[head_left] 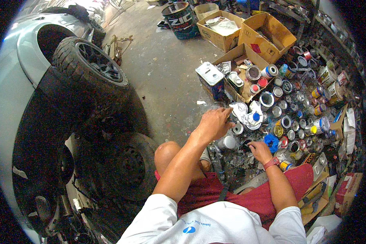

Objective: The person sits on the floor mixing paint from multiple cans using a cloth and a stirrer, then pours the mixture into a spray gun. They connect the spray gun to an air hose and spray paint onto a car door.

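Note:
My left hand [216,124] reaches over the cans with its fingers bent and tips apart; I see nothing held in it. Beside its fingertips lie a crumpled white cloth [254,112] and an open round can [237,129]. A white-lidded container [227,142] stands just below that hand. My right hand [260,151], with a red watch [271,163] on its wrist, is closed in a pinch at a small dark round thing, too unclear to name. To its right sits a crumpled blue wad [271,142].
Many paint cans crowd the floor on the right, among them a yellow-capped can [314,129]. Cardboard boxes [268,36], a rectangular tin [210,73] and a dark drum [181,22] stand farther off. On the left are a car [6,101] and a loose wheel [130,164].

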Available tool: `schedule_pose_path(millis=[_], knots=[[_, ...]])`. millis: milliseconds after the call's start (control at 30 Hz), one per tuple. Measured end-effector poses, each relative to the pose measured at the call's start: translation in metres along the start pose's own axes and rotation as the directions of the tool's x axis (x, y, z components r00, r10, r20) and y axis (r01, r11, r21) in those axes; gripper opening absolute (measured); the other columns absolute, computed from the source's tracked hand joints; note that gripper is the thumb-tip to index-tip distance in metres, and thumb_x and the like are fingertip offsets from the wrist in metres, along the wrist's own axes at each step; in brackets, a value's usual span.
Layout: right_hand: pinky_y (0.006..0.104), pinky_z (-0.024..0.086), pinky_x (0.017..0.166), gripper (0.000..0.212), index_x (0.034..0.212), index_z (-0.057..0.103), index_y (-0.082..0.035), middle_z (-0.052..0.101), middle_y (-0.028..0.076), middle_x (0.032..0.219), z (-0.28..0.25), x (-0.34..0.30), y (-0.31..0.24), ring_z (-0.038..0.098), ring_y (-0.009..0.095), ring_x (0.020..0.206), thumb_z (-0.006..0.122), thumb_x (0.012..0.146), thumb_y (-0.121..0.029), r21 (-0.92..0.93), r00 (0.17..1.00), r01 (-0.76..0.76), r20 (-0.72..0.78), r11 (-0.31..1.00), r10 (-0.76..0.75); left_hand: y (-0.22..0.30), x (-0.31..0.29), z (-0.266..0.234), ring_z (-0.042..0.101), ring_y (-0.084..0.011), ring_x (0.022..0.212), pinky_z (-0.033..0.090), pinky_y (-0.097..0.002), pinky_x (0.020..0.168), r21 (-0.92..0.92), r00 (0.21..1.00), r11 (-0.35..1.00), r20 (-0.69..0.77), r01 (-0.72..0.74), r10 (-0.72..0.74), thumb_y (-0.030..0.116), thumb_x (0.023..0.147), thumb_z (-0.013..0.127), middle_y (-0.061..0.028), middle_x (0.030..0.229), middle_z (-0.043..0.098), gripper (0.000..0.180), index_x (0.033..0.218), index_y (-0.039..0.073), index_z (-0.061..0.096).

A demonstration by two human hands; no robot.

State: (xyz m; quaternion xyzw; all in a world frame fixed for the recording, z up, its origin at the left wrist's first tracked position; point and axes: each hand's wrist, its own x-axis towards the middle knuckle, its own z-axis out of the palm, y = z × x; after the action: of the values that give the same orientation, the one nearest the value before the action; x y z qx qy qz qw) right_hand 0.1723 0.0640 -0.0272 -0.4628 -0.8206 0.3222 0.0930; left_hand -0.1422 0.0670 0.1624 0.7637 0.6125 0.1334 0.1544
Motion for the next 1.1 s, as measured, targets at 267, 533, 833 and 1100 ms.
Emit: schedule_pose_path(millis=[267, 533, 833, 1100], knots=[[0.0585, 0.057, 0.084, 0.023, 0.112, 0.074, -0.005, 0.075, 0.024, 0.103, 0.002, 0.006, 0.007, 0.072, 0.047, 0.095, 0.060, 0.103, -0.022, -0.133, 0.998, -0.034, -0.066, 0.991, 0.026, -0.004, 0.003, -0.006, 0.070, -0.0440, 0.121, 0.057, -0.0528, 0.103, -0.019, 0.982, 0.991, 0.142, 0.132, -0.128, 0.041, 0.097, 0.079, -0.0231, 0.130, 0.075, 0.062, 0.148, 0.011, 0.062], [0.0539, 0.059, 0.093, 0.027, 0.117, 0.081, -0.011, 0.079, 0.020, 0.108, -0.002, 0.000, 0.009, 0.074, 0.043, 0.102, 0.065, 0.103, -0.027, -0.009, 1.000, 0.010, 0.014, 1.000, -0.010, -0.002, -0.001, -0.005, 0.072, -0.0426, 0.116, 0.059, -0.0517, 0.099, 0.027, 1.000, 1.000, 0.017, -0.008, 0.008, 0.044, 0.100, 0.075, -0.0204, 0.129, 0.075, 0.060, 0.147, 0.010, 0.063], [0.0540, 0.056, 0.095, 0.028, 0.121, 0.079, -0.010, 0.078, 0.021, 0.111, -0.008, 0.002, 0.002, 0.072, 0.043, 0.106, 0.064, 0.104, -0.027, -0.079, 0.995, -0.098, 0.001, 0.992, 0.099, -0.003, 0.004, -0.002, 0.072, -0.0431, 0.115, 0.059, -0.0521, 0.099, 0.028, 0.999, 1.000, 0.051, 0.008, -0.010, 0.044, 0.101, 0.073, -0.0212, 0.129, 0.075, 0.058, 0.147, 0.011, 0.063], [0.0566, 0.058, 0.091, 0.029, 0.116, 0.080, -0.008, 0.078, 0.022, 0.107, -0.008, 0.006, 0.000, 0.074, 0.045, 0.101, 0.064, 0.102, -0.026, -0.044, 0.993, -0.063, 0.101, 0.997, 0.067, -0.009, 0.005, -0.003, 0.067, -0.0468, 0.125, 0.055, -0.0532, 0.105, 0.001, 1.000, 1.000, 0.018, 0.007, -0.007, 0.043, 0.103, 0.073, -0.0243, 0.137, 0.071, 0.056, 0.149, 0.013, 0.062]])
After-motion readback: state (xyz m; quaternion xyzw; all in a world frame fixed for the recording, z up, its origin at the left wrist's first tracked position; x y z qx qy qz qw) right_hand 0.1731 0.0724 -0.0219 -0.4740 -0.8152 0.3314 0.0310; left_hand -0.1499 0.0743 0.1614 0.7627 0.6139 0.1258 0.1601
